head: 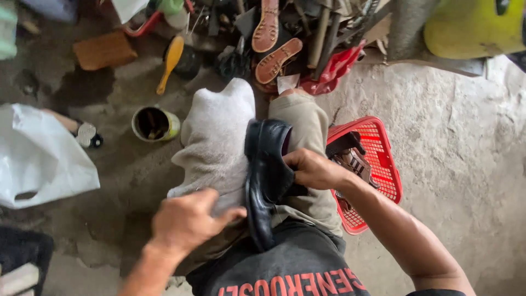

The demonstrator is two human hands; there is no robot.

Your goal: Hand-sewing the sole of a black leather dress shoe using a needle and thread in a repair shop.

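We see a rough, stained grey concrete floor [466, 164] under everything. On it stand a red plastic mesh basket [378, 148] at the right and a small round open tin [155, 124] at the left. A crumpled white plastic bag [38, 159] lies further left, and a flat brown wooden block [104, 50] and a yellow-handled brush [170, 60] lie beyond the tin.

One black shoe [267, 181], two loose soles [266, 24], one red basket [378, 137], one tin [155, 124].
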